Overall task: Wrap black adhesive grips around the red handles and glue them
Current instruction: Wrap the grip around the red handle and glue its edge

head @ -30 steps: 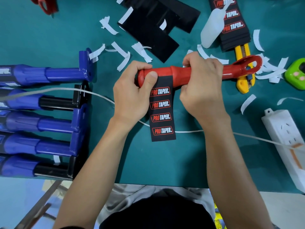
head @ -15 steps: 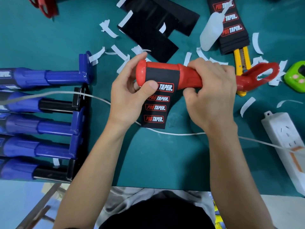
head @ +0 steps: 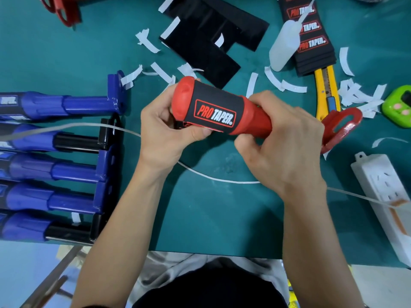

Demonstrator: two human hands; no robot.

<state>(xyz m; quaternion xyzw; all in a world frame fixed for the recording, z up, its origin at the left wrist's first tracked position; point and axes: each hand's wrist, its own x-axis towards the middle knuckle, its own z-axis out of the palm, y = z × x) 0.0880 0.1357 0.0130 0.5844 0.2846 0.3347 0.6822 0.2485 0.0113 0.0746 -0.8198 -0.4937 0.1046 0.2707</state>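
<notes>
I hold a red handle [head: 255, 117] level above the teal table [head: 211, 207]. A black grip [head: 213, 107] printed PRO TAPER is wound around its thick left end. My left hand [head: 164, 134] clasps that end, thumb pressing the grip's lower edge. My right hand [head: 282, 143] closes around the handle's narrower middle. The handle's flat red bracket [head: 340, 125] sticks out to the right. A white glue bottle [head: 284, 47] lies at the back right beside a stack of printed black grips [head: 311, 43]. Plain black grip sheets [head: 206, 43] lie at the back centre.
Several blue handles [head: 55, 152] lie in a row at the left. A yellow utility knife [head: 327, 90], a green device [head: 398, 107] and a white power strip [head: 387, 196] sit at the right. White backing strips [head: 284, 84] litter the table. A white cable [head: 222, 180] crosses it. More red parts [head: 64, 7] lie at the back left.
The hanging black grip has been rolled up around the red handle. The handle turned in my hands and its bracket end dropped lower to the right.
</notes>
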